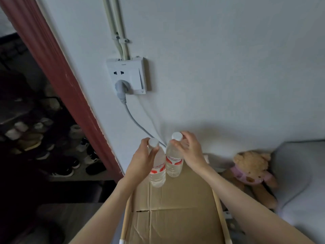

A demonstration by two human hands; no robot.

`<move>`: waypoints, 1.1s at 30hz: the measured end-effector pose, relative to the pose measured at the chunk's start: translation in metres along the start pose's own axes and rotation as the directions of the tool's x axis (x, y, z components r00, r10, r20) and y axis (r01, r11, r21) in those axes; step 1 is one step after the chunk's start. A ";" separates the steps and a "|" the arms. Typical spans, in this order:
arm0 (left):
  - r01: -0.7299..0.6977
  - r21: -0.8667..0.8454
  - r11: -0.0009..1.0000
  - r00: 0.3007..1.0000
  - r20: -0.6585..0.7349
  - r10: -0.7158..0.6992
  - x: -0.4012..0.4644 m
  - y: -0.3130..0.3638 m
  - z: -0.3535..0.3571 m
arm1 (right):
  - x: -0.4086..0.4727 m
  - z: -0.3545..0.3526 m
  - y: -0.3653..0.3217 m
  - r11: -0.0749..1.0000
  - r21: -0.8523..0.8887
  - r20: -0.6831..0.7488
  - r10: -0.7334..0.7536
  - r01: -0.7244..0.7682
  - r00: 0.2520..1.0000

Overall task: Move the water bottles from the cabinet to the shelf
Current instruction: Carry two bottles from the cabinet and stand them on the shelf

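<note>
Probably a home bedroom: teddy bear [253,175] against a pillow [299,164], shoe rack [44,138] nearby.

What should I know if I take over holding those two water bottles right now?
Left hand: grips the clear plastic water bottle with the white cap and red label near its neck.
Right hand: grips the second clear plastic bottle the same way.
Both bottles stand upright, side by side, at the far end of the flat brown cardboard sheet near the white wall.
Done: cannot tell whether either has been let go.
Left: release them; no other bottles show in this view.
</note>
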State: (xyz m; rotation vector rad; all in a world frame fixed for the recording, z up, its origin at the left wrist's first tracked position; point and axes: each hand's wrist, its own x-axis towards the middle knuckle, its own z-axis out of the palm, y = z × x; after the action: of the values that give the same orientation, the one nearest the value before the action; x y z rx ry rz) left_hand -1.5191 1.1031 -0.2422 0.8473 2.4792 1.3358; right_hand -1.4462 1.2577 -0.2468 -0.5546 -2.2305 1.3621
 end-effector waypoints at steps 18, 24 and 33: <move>-0.127 -0.100 0.987 0.981 0.135 0.140 0.022 -0.013 -0.007 | 0.019 -0.026 0.021 0.995 -0.092 0.412 0.002 0.039 0.911; -0.077 -0.024 0.997 0.961 0.265 0.081 0.023 -0.008 -0.012 | 0.027 -0.028 0.014 0.971 -0.222 0.344 -0.003 0.085 0.939; -0.015 0.006 1.000 0.998 0.060 0.014 0.020 -0.007 -0.001 | 0.024 -0.027 0.017 0.917 -0.347 0.373 -0.055 0.195 0.926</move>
State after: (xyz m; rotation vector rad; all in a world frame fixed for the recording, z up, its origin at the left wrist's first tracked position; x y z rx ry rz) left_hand -1.5386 1.1110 -0.2450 0.8949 2.4373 1.2888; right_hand -1.4490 1.2972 -0.2468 -0.2904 -2.8038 1.0291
